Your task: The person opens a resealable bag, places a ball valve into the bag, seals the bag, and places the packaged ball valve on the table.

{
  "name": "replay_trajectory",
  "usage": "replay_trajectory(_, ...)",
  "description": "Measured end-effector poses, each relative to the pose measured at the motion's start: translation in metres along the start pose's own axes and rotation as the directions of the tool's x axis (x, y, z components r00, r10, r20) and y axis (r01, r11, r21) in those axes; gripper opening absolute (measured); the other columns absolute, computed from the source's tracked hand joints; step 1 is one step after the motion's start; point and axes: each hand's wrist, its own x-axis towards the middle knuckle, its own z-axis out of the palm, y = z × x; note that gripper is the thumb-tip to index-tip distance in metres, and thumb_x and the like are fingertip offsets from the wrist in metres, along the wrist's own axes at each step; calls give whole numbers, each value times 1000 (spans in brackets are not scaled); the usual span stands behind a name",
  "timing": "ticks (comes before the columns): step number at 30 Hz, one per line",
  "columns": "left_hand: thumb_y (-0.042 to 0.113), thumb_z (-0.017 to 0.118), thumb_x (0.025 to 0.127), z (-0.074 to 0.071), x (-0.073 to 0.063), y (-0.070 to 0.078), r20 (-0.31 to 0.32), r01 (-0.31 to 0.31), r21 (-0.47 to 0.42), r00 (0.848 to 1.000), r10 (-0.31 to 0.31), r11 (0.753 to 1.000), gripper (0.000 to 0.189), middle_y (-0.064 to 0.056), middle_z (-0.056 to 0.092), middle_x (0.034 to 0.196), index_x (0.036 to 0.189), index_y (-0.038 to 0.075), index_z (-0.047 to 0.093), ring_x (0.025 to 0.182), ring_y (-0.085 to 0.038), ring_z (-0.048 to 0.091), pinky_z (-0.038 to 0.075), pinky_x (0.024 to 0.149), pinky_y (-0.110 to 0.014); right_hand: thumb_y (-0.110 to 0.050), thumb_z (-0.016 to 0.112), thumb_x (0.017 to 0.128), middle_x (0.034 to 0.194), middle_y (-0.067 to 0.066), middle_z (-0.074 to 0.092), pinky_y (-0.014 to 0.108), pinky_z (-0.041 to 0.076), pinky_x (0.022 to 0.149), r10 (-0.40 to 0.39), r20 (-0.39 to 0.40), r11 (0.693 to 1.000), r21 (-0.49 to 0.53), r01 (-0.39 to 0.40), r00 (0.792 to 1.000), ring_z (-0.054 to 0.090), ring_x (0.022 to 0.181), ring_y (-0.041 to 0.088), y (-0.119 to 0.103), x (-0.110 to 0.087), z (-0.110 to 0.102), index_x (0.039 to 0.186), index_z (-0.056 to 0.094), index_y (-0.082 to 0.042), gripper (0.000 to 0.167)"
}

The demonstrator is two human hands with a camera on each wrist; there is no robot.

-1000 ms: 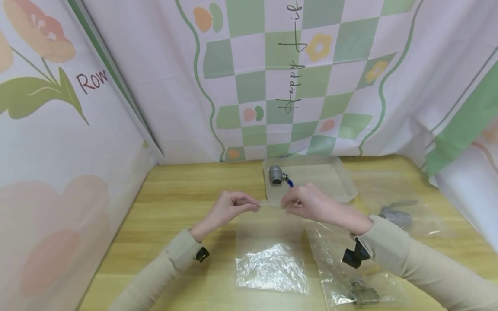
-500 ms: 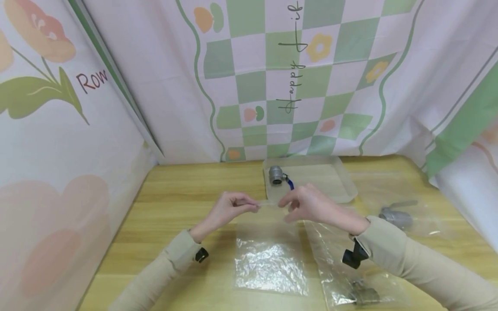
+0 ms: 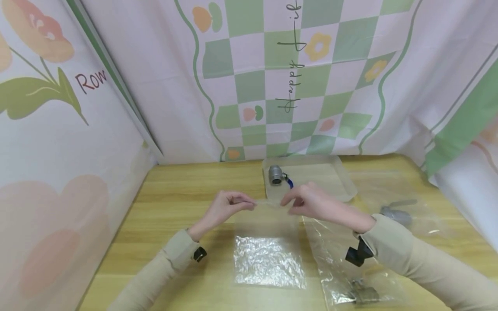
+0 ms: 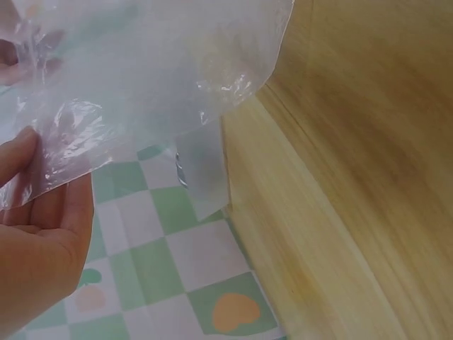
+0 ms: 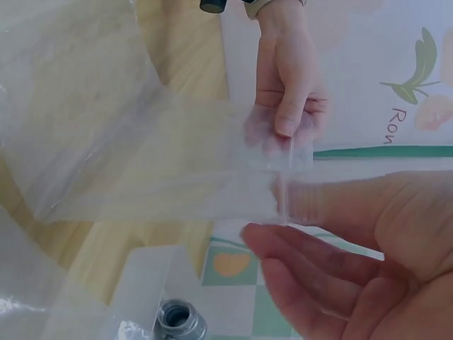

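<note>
A clear plastic zip bag (image 3: 268,263) hangs between both hands over the table, its top edge uppermost and its lower part creased and shiny. My left hand (image 3: 229,207) pinches the bag's top edge at the left, thumb against fingers. At the right end of that edge is my right hand (image 3: 317,207), its thumb and curled fingers at the bag's corner. Through the film in the right wrist view, the right thumb (image 5: 318,205) shows behind the bag, close to the zip strip. Nothing is visible inside the bag.
A metal ball valve (image 3: 275,175) with a blue handle lies in a translucent tray (image 3: 334,172) behind the hands. Bagged valves lie at the right (image 3: 397,216) and near the front (image 3: 365,295). A patterned curtain (image 3: 292,86) hangs behind the wooden table (image 3: 186,181).
The right thumb and index finger parted half a second ago and have come closer together again at the bag's edge. The left hand keeps its pinch, with the bag shifted slightly left.
</note>
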Motion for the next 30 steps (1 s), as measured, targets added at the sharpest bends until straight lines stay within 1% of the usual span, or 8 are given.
replay_trajectory(3, 11, 68, 92, -1, 0, -1, -5, 4, -5, 1000, -4, 1000, 21, -16, 76, 105, 109, 0, 71, 96, -19, 75, 60, 92, -27, 3, 74, 81, 99, 17, 76, 18, 62, 68, -19, -38, 1000, -13, 19, 999, 74, 76, 18, 0, -2, -2, 99, 74, -1, 19)
replay_trajectory(6, 12, 68, 92, -1, -1, -1, -7, 16, -6, 1000, -16, 1000, 20, -16, 76, 105, 109, 2, 72, 96, -21, 75, 60, 92, -26, 4, 74, 80, 97, 16, 76, 18, 62, 68, -29, -61, 999, -20, 28, 998, 74, 76, 19, -1, -2, -3, 98, 73, -1, 18)
replay_trajectory(11, 10, 68, 92, -1, -2, 0, -11, 24, -17, 1000, -24, 1000, 20, -18, 75, 106, 110, 2, 71, 98, -26, 75, 60, 92, -26, 7, 73, 79, 92, 14, 75, 20, 62, 69, -24, -109, 1000, -19, 22, 994, 73, 77, 21, 0, -2, -1, 95, 70, -2, 19)
replay_trajectory(16, 10, 69, 91, -2, -5, 2, -12, 24, -15, 1000, -24, 1000, 20, -18, 75, 107, 110, 2, 71, 100, -32, 73, 59, 93, -25, 8, 74, 77, 88, 11, 74, 20, 62, 69, 4, -151, 1000, -11, -6, 989, 72, 76, 18, 2, -1, 0, 92, 69, -3, 19)
replay_trajectory(21, 11, 69, 91, -3, -7, 4, -8, 19, 1, 1000, -19, 1000, 20, -17, 75, 108, 109, 3, 71, 101, -37, 72, 60, 90, -24, 5, 74, 79, 85, 9, 73, 17, 60, 69, 57, -148, 998, -9, -58, 987, 71, 76, 15, 4, -1, 0, 89, 69, -5, 15)
replay_trajectory(25, 13, 71, 90, -4, -7, 6, -1, 15, 35, 1000, -15, 999, 23, -14, 75, 111, 112, 5, 71, 100, -30, 73, 61, 86, -23, 3, 75, 79, 82, 6, 73, 15, 59, 69, 61, -144, 998, -26, -65, 988, 69, 76, 12, 4, -1, -1, 86, 69, -7, 13)
replay_trajectory(27, 14, 73, 89, -5, -6, 8, 2, 2, 58, 1000, -2, 998, 26, -13, 74, 113, 113, 6, 70, 101, -24, 73, 61, 85, -23, 2, 75, 80, 82, 5, 73, 15, 58, 69, 56, -145, 998, -32, -61, 988, 69, 75, 11, 4, -1, -1, 85, 69, -8, 13)
replay_trajectory(30, 14, 75, 87, -7, -3, 12, 14, -22, 71, 1000, 21, 997, 30, -13, 74, 116, 115, 6, 70, 103, -21, 72, 61, 87, -23, 2, 75, 80, 82, 6, 73, 14, 58, 69, 46, -148, 998, -31, -51, 988, 69, 75, 11, 3, 0, -1, 85, 69, -9, 13)
